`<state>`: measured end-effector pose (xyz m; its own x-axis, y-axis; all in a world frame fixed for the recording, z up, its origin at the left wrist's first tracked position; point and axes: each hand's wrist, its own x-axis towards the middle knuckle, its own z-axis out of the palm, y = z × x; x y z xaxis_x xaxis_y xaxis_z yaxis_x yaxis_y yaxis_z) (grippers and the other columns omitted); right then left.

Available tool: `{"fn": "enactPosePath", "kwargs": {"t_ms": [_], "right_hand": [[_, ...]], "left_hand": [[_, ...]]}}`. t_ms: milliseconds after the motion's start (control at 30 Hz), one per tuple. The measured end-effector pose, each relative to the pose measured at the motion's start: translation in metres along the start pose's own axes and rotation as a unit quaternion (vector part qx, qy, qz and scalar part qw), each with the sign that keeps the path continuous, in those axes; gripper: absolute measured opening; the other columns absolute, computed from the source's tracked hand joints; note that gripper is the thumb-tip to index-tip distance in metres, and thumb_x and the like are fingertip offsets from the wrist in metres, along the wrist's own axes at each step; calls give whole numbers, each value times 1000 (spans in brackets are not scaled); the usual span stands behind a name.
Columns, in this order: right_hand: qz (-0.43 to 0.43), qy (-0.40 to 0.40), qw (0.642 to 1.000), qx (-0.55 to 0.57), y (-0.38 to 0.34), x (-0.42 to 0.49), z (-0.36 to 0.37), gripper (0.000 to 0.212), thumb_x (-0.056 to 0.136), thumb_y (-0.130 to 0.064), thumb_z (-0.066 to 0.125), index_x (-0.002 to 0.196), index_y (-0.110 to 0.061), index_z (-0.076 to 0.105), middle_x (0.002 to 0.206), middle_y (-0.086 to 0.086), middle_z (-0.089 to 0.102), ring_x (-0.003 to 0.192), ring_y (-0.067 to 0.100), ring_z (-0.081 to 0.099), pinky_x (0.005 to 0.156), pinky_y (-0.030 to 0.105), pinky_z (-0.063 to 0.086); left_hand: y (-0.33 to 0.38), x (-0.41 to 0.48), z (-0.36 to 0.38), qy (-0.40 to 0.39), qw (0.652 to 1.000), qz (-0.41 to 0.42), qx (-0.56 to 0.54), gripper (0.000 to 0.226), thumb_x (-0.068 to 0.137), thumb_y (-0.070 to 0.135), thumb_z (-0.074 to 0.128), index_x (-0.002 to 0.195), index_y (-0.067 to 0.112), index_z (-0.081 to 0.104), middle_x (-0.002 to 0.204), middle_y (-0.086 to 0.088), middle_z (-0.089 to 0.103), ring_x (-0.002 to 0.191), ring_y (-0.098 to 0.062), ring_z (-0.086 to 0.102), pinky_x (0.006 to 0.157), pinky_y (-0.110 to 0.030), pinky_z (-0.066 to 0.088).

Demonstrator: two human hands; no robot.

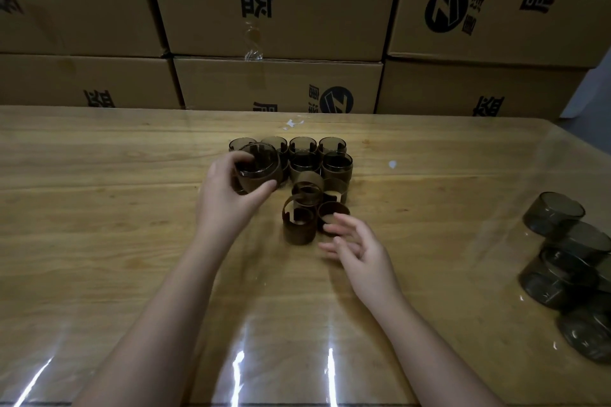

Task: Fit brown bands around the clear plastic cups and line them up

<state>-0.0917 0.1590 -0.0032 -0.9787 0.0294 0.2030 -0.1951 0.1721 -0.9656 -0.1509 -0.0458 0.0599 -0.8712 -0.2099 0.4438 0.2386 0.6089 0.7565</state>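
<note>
Cup (261,172), banded, is gripped in my left hand (228,195) at the left end of the rows (334,162), so I judge I'm lining it up; my right hand (360,251) hovers spread and empty by the loose bands (299,225), and next needs a bare cup (553,213).

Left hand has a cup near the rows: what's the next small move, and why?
Likely set the banded cup in the left hand down left of the two front-row cups, where that row has a gap. The right hand, open, is beside the loose bands.
</note>
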Motion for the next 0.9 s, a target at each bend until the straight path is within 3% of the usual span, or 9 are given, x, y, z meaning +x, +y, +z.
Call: {"fn": "enactPosePath", "kwargs": {"t_ms": [67,133,267,333,433,533,733,900], "right_hand": [[18,12,1000,17,1,3,-1,39,98,-5,50,111,-42,53,106,-5,68,87,12,72,76,25,58],[38,16,999,35,2,5,-2,37,99,-5,49,108,-41,54,100,-2,70,83,14,73,72,24,57],[60,20,997,52,4,8,-4,36,99,-6,49,106,-41,55,92,-2,71,80,15,73,67,20,56],[61,17,997,46,5,8,-3,36,99,-7,50,106,-42,55,90,-3,71,80,14,73,67,21,56],[64,13,997,44,6,8,-3,34,99,-9,50,105,-42,56,89,-3,71,79,15,73,67,22,56],[66,12,997,43,6,8,-3,32,99,-9,50,106,-39,56,89,0,71,78,15,73,67,22,56],[70,7,997,41,4,7,-4,30,99,-10,50,105,-38,56,89,0,70,78,14,73,68,22,56],[79,5,996,45,1,7,-6,28,99,-9,49,105,-36,57,90,1,70,78,14,73,68,22,57]], "left_hand": [[-7,14,6,-15,997,18,79,29,75,42,76,92,32,56,113,6,56,107,-18,54,103,-47,35],[-16,23,15,-41,988,26,148,28,76,47,74,88,28,58,113,6,60,110,-20,54,103,-45,26],[-26,30,31,-84,962,70,250,37,78,55,68,100,25,65,128,4,60,137,-20,36,112,-52,11],[-30,31,36,-98,952,81,280,41,80,58,64,103,24,65,130,4,60,141,-19,30,114,-54,7],[-36,30,39,-125,941,79,304,45,81,60,61,107,24,65,131,3,59,143,-20,25,114,-55,6],[-44,28,40,-136,924,92,345,47,84,58,59,118,26,62,148,1,43,145,-23,20,115,-54,9],[-49,24,44,-109,936,79,325,56,83,55,64,128,24,54,151,-4,34,143,-25,23,116,-53,12],[-52,4,40,-66,957,84,270,63,80,38,74,133,16,50,151,-11,32,144,-30,22,115,-53,14]]}}
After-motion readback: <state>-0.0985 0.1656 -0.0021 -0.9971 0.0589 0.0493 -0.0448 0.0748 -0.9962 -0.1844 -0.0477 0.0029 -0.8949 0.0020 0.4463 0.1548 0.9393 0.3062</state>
